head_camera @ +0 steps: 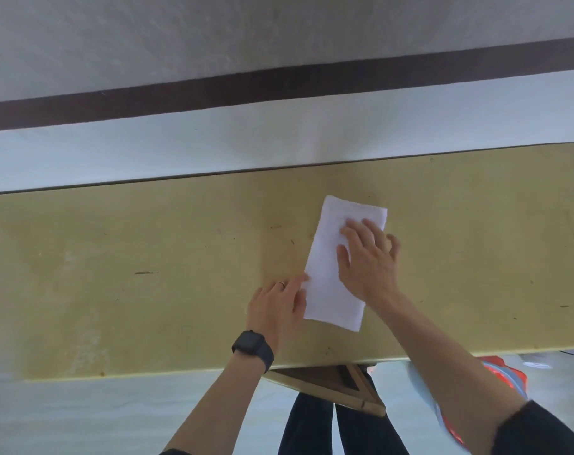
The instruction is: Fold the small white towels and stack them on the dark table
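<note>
We count one white towel (328,297), one table (131,274), one left hand (279,307) (one watch (253,348), one ring (281,284)), one right hand (367,261).

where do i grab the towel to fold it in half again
Probably the near short edge, taken at its two corners from your side. The towel lies flat on the table as a long narrow strip, and that end is bare: the right hand presses flat on the far half, the left hand only touches the left long edge.
</note>
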